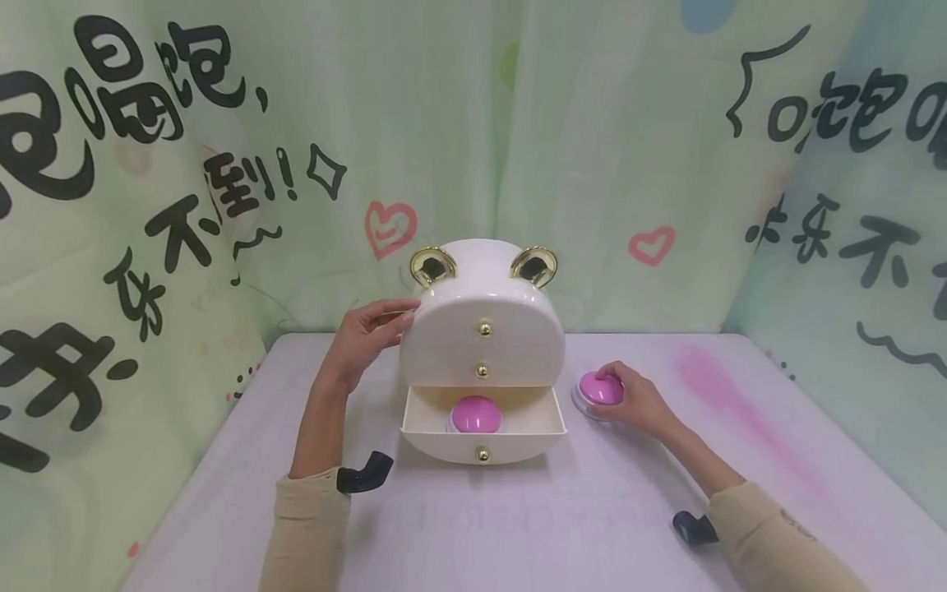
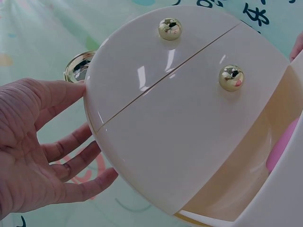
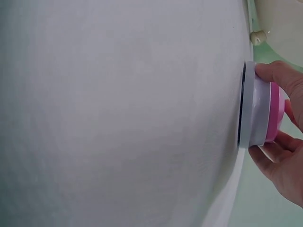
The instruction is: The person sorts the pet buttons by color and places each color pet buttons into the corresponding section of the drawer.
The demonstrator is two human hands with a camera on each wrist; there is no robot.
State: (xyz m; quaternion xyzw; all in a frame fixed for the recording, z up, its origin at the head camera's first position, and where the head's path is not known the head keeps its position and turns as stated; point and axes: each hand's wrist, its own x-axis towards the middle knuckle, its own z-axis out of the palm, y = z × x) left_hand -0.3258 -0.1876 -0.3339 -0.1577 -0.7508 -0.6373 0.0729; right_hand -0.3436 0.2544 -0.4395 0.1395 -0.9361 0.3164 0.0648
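A white rounded drawer box (image 1: 482, 345) with gold ears and gold knobs stands on the table, its bottom drawer (image 1: 444, 403) pulled out. Inside that drawer sits a pink-domed push button (image 1: 476, 414). My left hand (image 1: 368, 337) touches the box's left side, thumb and fingers fairly straight, as the left wrist view also shows (image 2: 52, 146). To the right of the box, my right hand (image 1: 632, 399) grips a second pink-domed push button (image 1: 601, 388) by its pale round base (image 3: 258, 111). Its base is at the tabletop; the right wrist view does not settle whether it is slightly raised.
The white tablecloth (image 1: 473, 534) covers the table, with a pink smear (image 1: 725, 386) on the right. Pale green curtains (image 1: 592, 123) with black writing and red hearts hang behind and at both sides. Black wrist mounts (image 1: 366, 473) stick out from both sleeves.
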